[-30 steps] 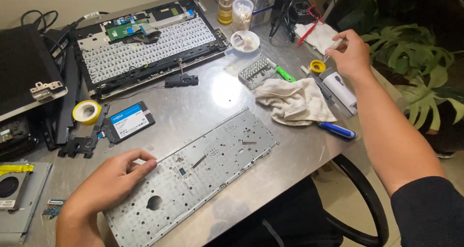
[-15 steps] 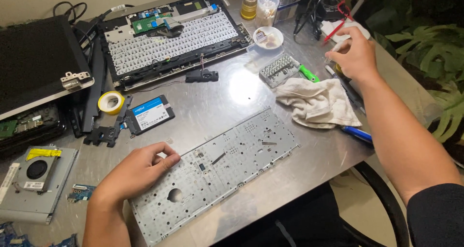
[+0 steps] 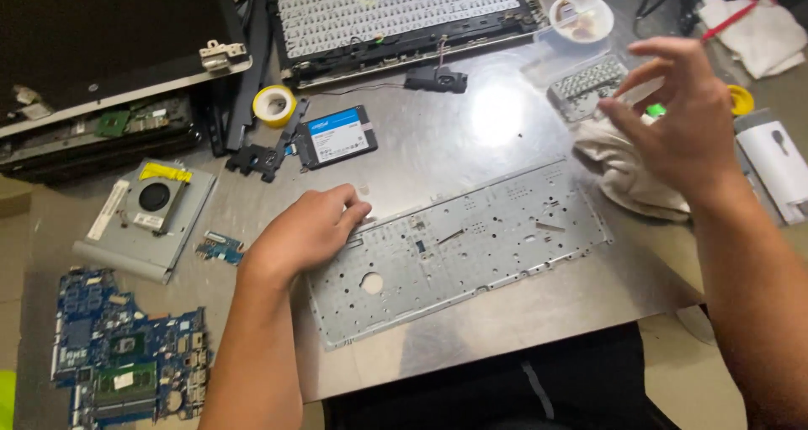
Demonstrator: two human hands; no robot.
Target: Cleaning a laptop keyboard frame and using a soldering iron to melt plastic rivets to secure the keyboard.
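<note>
A steel table [image 3: 471, 135] is covered with laptop parts: a grey keyboard plate [image 3: 459, 249] near the front edge, a solid-state drive [image 3: 337, 137] and a yellow tape roll [image 3: 273, 105] behind it. A cooling fan [image 3: 147, 215] and a blue circuit board [image 3: 126, 350] are seen at the left, a crumpled cloth [image 3: 623, 173] at the right. An open laptop base [image 3: 404, 18] is laid along the far edge.

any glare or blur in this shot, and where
Head view: a bright glare patch sits on the metal table between the solid-state drive and the cloth. The right hand is motion-blurred, fingers spread above the cloth. The left hand on the keyboard backplate is sharp. The top left is dim.
</note>
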